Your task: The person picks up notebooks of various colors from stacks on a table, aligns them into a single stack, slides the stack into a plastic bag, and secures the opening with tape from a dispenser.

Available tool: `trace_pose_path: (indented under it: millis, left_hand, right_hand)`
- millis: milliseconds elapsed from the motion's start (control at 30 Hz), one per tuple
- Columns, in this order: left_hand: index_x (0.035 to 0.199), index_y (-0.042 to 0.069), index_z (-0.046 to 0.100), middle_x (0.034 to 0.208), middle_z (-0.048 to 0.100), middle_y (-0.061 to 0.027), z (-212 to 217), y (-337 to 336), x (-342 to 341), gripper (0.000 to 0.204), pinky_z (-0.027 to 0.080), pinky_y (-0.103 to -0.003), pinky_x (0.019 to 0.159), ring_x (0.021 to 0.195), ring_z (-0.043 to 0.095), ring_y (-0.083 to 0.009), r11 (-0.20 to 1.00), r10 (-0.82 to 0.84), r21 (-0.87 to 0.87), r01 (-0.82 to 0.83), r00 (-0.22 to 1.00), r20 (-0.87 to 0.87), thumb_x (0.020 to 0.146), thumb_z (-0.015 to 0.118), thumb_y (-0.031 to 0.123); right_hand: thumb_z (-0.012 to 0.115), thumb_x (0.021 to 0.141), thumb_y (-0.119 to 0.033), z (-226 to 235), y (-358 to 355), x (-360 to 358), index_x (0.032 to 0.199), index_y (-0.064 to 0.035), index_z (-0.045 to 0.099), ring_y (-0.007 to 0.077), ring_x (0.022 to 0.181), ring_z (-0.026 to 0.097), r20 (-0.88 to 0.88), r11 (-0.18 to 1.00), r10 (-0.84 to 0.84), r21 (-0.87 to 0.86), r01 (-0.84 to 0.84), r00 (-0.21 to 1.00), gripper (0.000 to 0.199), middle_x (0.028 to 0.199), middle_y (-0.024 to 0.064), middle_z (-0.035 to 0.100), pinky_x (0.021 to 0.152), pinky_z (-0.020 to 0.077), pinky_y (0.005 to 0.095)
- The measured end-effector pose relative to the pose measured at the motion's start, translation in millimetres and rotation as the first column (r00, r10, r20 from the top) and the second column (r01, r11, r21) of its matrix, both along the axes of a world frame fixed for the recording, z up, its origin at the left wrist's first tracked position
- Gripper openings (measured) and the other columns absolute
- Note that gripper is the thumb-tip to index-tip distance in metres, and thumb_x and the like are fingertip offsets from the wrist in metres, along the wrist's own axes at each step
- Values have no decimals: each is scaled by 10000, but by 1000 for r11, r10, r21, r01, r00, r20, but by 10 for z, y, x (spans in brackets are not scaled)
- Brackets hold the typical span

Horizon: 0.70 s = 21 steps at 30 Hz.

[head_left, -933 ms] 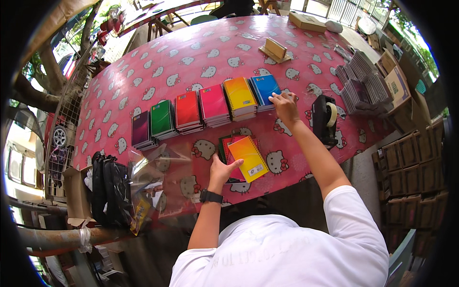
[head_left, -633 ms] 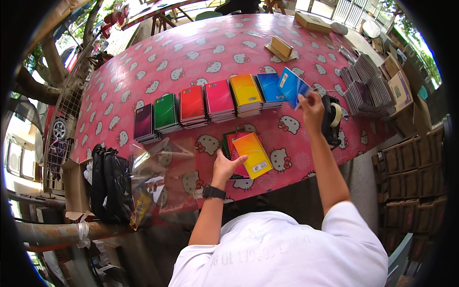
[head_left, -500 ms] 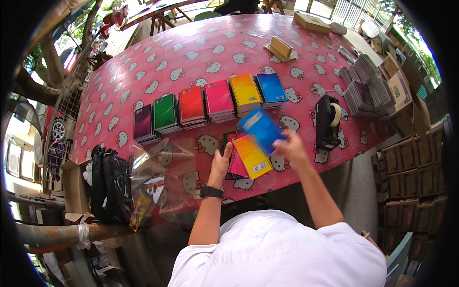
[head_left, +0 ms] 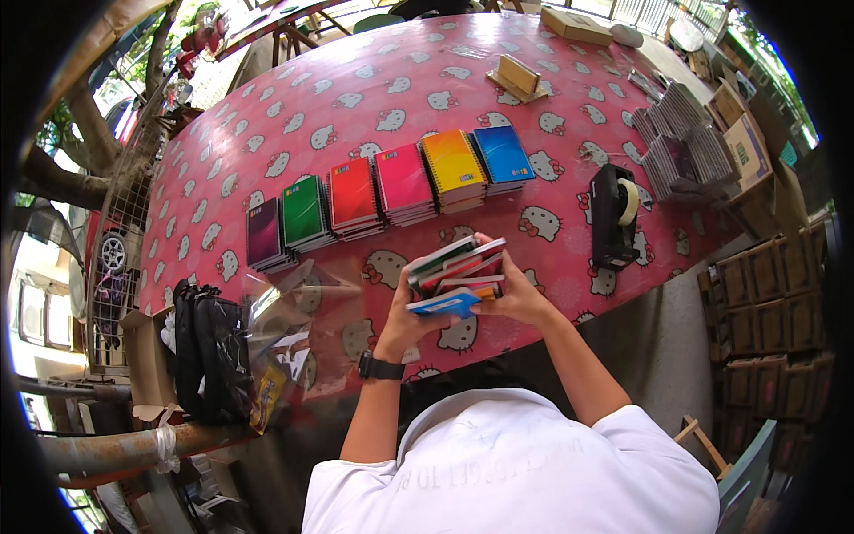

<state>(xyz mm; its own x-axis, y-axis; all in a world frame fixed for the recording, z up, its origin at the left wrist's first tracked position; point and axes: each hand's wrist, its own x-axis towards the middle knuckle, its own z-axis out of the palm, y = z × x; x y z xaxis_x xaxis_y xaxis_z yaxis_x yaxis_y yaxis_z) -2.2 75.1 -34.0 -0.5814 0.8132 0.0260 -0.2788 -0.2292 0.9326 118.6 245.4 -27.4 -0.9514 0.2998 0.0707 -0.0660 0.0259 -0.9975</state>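
Between my two hands is a loose bundle of small spiral notebooks (head_left: 455,274), tilted so their edges show, with a blue one nearest me and green and red ones behind. My left hand (head_left: 405,311) grips the bundle's left side, a black watch on its wrist. My right hand (head_left: 518,296) holds the right side, fingers wrapped round it. Beyond them stands a row of notebook stacks: purple (head_left: 266,233), green (head_left: 305,212), red (head_left: 354,191), pink (head_left: 405,182), yellow (head_left: 454,167) and blue (head_left: 503,156).
A black tape dispenser (head_left: 612,218) stands to the right, with piled notebooks (head_left: 685,147) beyond it. Clear plastic bags (head_left: 302,303) and a black bag (head_left: 209,356) lie at left. A small wooden stand (head_left: 518,78) sits farther back on the pink patterned table (head_left: 356,98).
My right hand has brought the blue notebook in to the others. The fanned notebooks have been lifted and tilted up, and both hands now hold the bundle from its sides.
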Motion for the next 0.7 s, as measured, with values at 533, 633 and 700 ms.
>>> trace_pose_path:
  millis: [533, 633, 700]
  left_hand:
    - [1317, 106, 293, 1268, 406, -108, -340, -104, 187, 921, 334, -371, 1038, 1226, 395, -244, 987, 143, -19, -160, 924, -355, 532, 754, -32]
    - [1317, 104, 300, 1227, 415, -97, -377, -167, 181, 918, 357, -367, 1018, 1190, 415, -240, 977, 158, -69, -199, 908, -388, 530, 756, -25]
    - [1311, 102, 317, 1208, 421, -92, -374, -121, 260, 915, 367, -365, 1010, 1178, 422, -245, 979, 134, -94, -182, 916, -377, 518, 756, -22]
  right_hand:
    - [824, 551, -86, -231, -227, -71, 1360, -135, 261, 230, 1238, 374, -80, 993, 105, -49, -110, 991, 986, 1280, 104, 390, 1058, 306, 358]
    - [800, 557, -73, -306, -204, -44, 1276, -119, 321, 226, 1198, 409, -60, 997, 82, -11, -83, 995, 866, 1229, 95, 415, 1042, 319, 354]
    - [800, 547, -91, -278, -216, -50, 1234, -114, 338, 226, 1209, 401, -31, 989, 142, -43, -143, 989, 829, 1222, 91, 423, 1059, 299, 363]
